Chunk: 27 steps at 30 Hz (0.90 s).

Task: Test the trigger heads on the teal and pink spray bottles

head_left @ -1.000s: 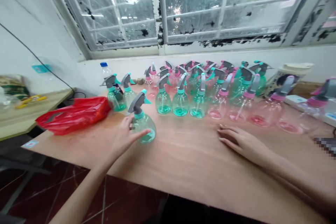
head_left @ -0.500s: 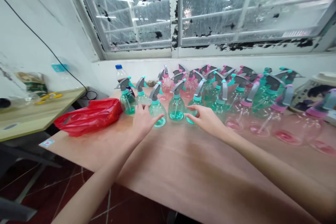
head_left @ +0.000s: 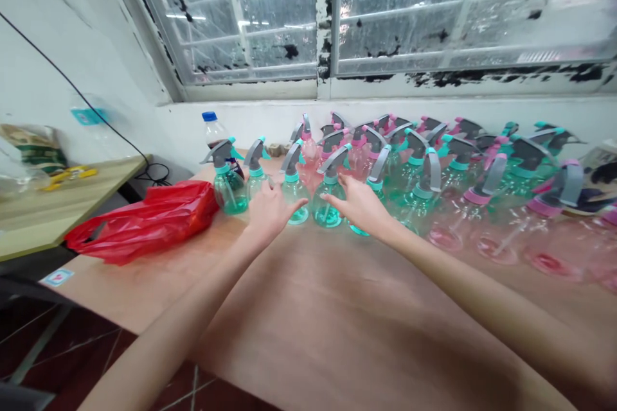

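Note:
My left hand [head_left: 270, 210] is in front of the second and third green spray bottles from the left, thumb stretched out to the right. Its fingertips are at the gap between the second spray bottle [head_left: 257, 174] and the third spray bottle [head_left: 292, 191]; whether they touch cannot be made out. My right hand [head_left: 364, 207] has thumb and fingers apart at the right side of the fourth spray bottle [head_left: 330, 212]. The thumb overlaps that bottle's body, and the hand partly covers a fifth spray bottle [head_left: 377, 181]. These bottles stand upright with grey-and-teal trigger heads.
More green and pink spray bottles [head_left: 448, 231] crowd the right and back of the table [head_left: 308, 308]. A red plastic bag [head_left: 144, 218] lies at the left. Behind the first spray bottle [head_left: 231, 196] stands a blue-capped bottle [head_left: 212, 130]. A side table [head_left: 103, 189] adjoins left.
My right hand has moved left, from the fifth bottle to the fourth. The third bottle sits slightly farther back, more in line with its neighbours. My view has shifted a little.

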{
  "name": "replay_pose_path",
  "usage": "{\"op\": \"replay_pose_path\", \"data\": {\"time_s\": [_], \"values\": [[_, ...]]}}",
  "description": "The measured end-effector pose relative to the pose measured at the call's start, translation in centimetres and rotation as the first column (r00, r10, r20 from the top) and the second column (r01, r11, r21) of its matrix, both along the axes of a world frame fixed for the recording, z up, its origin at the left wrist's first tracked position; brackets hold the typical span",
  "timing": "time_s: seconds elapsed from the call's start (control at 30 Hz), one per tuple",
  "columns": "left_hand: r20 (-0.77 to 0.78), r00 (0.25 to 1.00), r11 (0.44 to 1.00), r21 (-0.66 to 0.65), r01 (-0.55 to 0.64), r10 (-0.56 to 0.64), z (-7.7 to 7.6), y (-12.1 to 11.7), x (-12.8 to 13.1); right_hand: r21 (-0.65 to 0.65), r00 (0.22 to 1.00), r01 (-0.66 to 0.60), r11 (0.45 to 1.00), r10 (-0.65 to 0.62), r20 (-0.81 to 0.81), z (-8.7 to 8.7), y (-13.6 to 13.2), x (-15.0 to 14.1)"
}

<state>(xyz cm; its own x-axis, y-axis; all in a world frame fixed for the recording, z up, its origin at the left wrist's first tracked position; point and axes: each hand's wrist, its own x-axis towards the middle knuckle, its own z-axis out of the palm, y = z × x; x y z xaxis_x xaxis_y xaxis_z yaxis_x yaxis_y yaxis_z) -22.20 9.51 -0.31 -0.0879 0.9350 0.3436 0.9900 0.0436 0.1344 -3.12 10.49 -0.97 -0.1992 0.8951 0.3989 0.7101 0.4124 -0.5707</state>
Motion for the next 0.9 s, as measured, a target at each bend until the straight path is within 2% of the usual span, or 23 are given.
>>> {"op": "replay_pose_path", "data": {"time_s": [0.2,0.37,0.5,0.67,0.9], "values": [[-0.015,1.0,1.0,-0.02,0.002,-0.002,-0.1,1.0,0.1,-0.021,0.997,0.044,0.999,-0.043,0.065,-0.2,0.9,-0.7],[-0.01,1.0,1.0,-0.02,0.008,-0.009,-0.2,0.4,-0.1,-0.013,0.992,0.078,0.997,-0.077,0.102,-0.5,1.0,-1.0],[0.02,0.999,0.998,-0.04,-0.042,0.042,0.0,-1.8,-0.2,-0.009,0.988,0.091,0.996,-0.089,0.128,-0.4,0.9,-1.0],[0.099,0.991,0.987,-0.14,-0.074,0.088,0.5,-5.7,-0.4,-0.007,0.985,0.08,0.997,-0.078,0.155,0.0,0.9,-0.9],[0.197,0.98,0.989,-0.143,0.024,0.005,1.3,-9.9,-0.5,0.011,0.985,-0.024,1.0,0.021,0.171,0.1,-1.5,-0.9]]}}
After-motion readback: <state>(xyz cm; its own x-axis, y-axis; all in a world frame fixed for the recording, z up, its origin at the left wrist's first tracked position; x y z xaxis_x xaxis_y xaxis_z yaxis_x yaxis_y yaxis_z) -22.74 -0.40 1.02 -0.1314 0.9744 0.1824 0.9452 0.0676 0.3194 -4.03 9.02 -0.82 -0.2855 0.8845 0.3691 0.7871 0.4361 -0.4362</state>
